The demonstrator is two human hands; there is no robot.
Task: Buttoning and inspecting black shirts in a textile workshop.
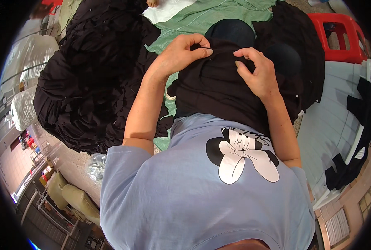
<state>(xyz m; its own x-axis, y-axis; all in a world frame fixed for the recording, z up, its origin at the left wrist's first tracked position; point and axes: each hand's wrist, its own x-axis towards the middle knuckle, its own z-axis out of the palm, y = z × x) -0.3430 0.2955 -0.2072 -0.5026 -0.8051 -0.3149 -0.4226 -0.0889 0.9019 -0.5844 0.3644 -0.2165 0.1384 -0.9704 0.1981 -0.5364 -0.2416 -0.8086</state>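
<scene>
A black garment (212,89) lies across my lap, above my light blue shirt with its black and white cartoon print. My left hand (181,52) pinches the garment's top edge between thumb and forefinger. My right hand (256,71) grips the same edge a little to the right, fingers curled on the cloth. The two hands are a short gap apart, holding a small fold of fabric between them. My knees in dark trousers (231,31) show just beyond the garment.
A big heap of black garments (94,79) fills the left side. A green sheet (202,16) covers the floor ahead. A red plastic stool (339,37) stands at the upper right. More black cloth (360,137) hangs on the right.
</scene>
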